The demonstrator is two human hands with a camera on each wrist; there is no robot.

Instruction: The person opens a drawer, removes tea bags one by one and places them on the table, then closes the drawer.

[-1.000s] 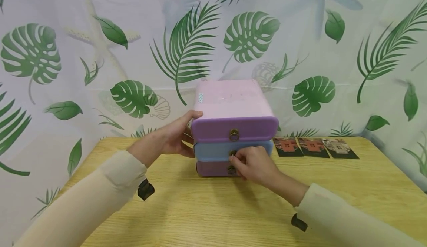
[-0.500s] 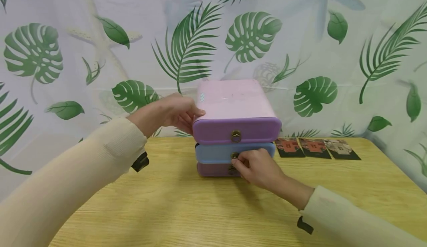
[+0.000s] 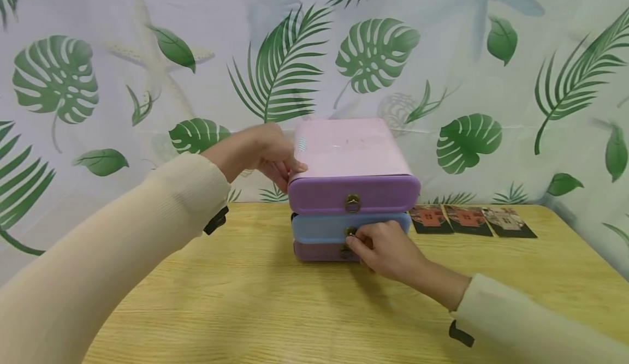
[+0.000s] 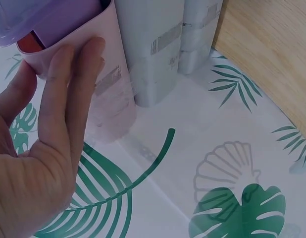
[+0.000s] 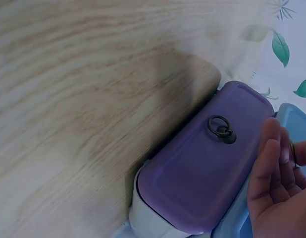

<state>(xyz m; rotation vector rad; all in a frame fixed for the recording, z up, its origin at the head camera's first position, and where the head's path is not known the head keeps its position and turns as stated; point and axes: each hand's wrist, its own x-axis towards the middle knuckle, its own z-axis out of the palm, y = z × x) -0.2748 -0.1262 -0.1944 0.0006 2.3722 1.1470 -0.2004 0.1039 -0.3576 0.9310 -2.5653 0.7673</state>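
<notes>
A three-tier drawer box stands on the table: a pink casing (image 3: 351,145) with a purple drawer (image 3: 319,195) on top, a blue drawer (image 3: 319,228) in the middle, a purple one (image 3: 314,251) at the bottom. My left hand (image 3: 275,154) holds the casing's upper left edge, thumb on top and fingers along the side. In the left wrist view the top drawer (image 4: 69,22) sits a little out of its casing, with something red showing inside. My right hand (image 3: 388,249) pinches the ring pull (image 3: 350,232) of the blue drawer. The lower ring pull (image 5: 220,126) hangs free.
Several dark-edged printed cards (image 3: 469,220) lie in a row on the table, right of the box. Behind it hangs a white cloth (image 3: 196,91) with green leaf prints. The wooden tabletop (image 3: 236,298) extends in front.
My left hand has risen from the box's left side to its upper left edge, wrist now higher. My right hand stays at the blue drawer's ring. The view has shifted slightly.
</notes>
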